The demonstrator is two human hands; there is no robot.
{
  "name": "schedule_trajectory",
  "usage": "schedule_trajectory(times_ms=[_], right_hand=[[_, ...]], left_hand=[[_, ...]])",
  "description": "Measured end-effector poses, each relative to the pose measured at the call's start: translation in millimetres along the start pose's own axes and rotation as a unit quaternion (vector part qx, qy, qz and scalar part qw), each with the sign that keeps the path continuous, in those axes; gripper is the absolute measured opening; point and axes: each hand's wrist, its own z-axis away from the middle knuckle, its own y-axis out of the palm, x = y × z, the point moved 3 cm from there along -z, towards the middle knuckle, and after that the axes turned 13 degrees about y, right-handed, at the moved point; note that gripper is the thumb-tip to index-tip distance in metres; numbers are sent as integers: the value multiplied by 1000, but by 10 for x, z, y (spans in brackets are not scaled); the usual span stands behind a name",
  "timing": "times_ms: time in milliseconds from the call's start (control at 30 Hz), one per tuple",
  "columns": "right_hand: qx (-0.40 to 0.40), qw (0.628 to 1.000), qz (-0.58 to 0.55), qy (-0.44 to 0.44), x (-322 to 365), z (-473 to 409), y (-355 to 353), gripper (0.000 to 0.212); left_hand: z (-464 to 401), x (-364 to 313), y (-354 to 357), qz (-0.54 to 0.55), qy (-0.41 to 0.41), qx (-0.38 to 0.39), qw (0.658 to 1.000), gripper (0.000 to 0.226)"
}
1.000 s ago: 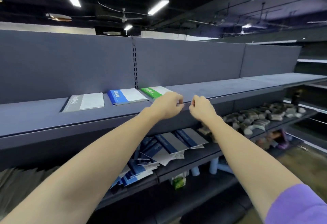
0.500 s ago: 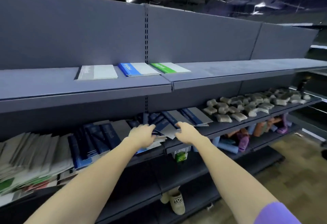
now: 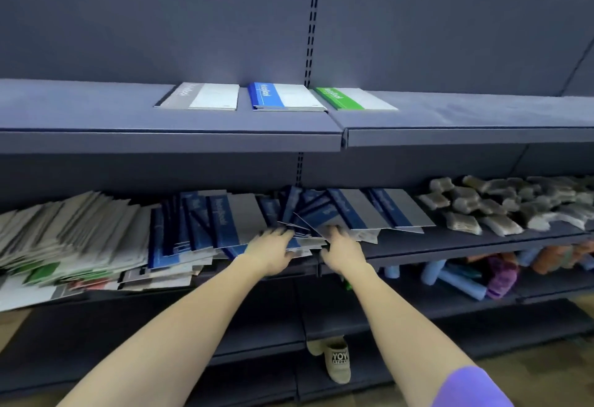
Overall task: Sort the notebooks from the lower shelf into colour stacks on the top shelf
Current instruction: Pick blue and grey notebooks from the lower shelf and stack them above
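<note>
On the top shelf (image 3: 96, 136) lie three stacks side by side: a grey notebook (image 3: 201, 97), a blue notebook (image 3: 283, 97) and a green notebook (image 3: 352, 99). The lower shelf (image 3: 450, 241) holds a messy pile of blue notebooks (image 3: 221, 220), with grey and white ones (image 3: 64, 233) to its left. Both hands reach into the blue pile. My left hand (image 3: 273, 247) has its fingers over and its thumb under the edge of a blue notebook. My right hand (image 3: 341, 249) lays its fingers on a blue and grey notebook (image 3: 350, 213) next to it. The fingertips are blurred.
Small grey packets (image 3: 501, 204) cover the lower shelf to the right. Below it, a shelf carries blue rolls and coloured items (image 3: 475, 275). A beige slipper (image 3: 336, 363) sits on the bottom shelf. The top shelf runs bare to the left and right of the stacks.
Both hands dropped from the top shelf's edge to the lower shelf and have pushed further into the blue pile. The view has tilted down and moved closer.
</note>
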Motion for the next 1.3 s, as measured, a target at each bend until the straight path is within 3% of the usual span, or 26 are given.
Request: schedule_trajectory(times_ms=[167,300,433,533,667,833,967,1100,1300], right_hand=[[-15,1000,1,-26,-165,-142,155,56],[-73,995,15,-71,-314,-163,163,48],[-106,987,-40,-114,-584,-306,57,33],[-62,993,-53,-80,-836,-500,9,44],[-25,996,-65,-47,-1071,-650,30,48],[-52,997,-5,-61,-1188,-643,-26,48],[-29,997,-26,-62,-1260,-565,70,61],[-23,997,0,-70,-1275,-471,124,72],[-41,992,84,-83,-1248,-264,112,67]], left_hand=[[-270,-154,132,7,-17,-3,1000,59],[-514,-271,255,0,-27,-37,999,67],[-794,-452,391,3,-9,-29,1000,67],[-928,-590,522,-27,-10,-15,999,65],[-945,-666,615,-88,-20,-52,995,59],[-960,-788,666,-184,-20,-50,981,63],[-980,-871,715,-232,-23,-45,971,65],[-956,-909,829,-240,-3,-34,970,67],[-798,-1057,821,-255,-10,23,967,70]])
